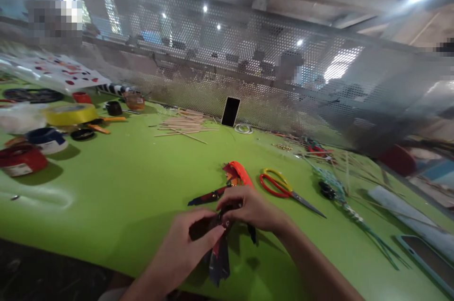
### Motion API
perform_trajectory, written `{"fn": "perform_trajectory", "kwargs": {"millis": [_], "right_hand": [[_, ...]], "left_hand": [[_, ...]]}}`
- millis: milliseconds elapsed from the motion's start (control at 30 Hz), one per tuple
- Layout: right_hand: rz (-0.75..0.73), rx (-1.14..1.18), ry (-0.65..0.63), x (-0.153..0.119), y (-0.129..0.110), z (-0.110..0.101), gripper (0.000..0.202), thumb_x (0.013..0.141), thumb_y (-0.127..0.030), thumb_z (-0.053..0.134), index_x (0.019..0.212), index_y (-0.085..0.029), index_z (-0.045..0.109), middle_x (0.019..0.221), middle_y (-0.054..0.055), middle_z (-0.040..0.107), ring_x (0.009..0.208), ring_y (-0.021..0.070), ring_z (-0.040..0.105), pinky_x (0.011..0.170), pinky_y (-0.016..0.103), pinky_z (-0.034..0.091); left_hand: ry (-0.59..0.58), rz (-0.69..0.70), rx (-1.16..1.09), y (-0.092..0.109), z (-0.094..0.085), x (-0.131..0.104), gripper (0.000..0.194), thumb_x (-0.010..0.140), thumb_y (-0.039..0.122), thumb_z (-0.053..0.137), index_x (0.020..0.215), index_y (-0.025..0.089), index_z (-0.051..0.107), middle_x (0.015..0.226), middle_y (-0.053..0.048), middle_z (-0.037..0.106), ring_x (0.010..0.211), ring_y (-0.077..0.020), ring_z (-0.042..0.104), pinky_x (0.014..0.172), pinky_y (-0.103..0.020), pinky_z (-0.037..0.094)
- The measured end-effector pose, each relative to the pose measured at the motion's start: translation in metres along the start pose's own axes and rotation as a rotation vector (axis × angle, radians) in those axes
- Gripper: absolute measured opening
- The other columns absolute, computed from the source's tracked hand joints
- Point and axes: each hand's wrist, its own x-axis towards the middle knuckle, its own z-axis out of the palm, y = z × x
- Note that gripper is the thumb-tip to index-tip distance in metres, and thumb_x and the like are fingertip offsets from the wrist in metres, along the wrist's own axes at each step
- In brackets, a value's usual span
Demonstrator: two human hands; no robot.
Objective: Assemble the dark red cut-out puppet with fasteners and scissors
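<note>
Near the front of the green table, both hands meet over a small craft figure (242, 172) with an orange-red top, dark arm-like strips and dark cloth hanging below. My left hand (182, 239) comes from the lower left, thumb and fingertips pinched on its dark middle. From the right, my right hand (253, 209) bends its fingers over the same spot and pinches the figure just above the left thumb. Fingers hide the exact place they work on. Scissors (291, 193) with red and yellow handles lie right of the figure, blades slightly apart, pointing right.
Thin wooden sticks (187, 124) lie at the back beside a propped phone (231, 111). On the left are yellow tape (71, 114), red tape (21, 159) and small jars. Green cords (378, 239) and a phone-like case (425, 263) lie right. A perforated metal screen (198, 69) stands behind.
</note>
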Motion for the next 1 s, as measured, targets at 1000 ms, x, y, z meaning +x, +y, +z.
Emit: {"fn": "perform_trajectory", "kwargs": {"millis": [1000], "right_hand": [[-0.022,-0.113,0.049,0.000,-0.007,0.002,0.014,0.071,-0.013,0.087,0.081,-0.022,0.082,0.075,-0.001,0.068,0.074,0.0152,0.060,0.067,0.027,0.044]], "left_hand": [[0.161,0.108,0.055,-0.018,0.007,0.003,0.019,0.089,0.026,0.062,0.090,0.024,0.081,0.106,-0.006,0.076,0.102,-0.0241,0.071,0.091,-0.037,0.057]]}}
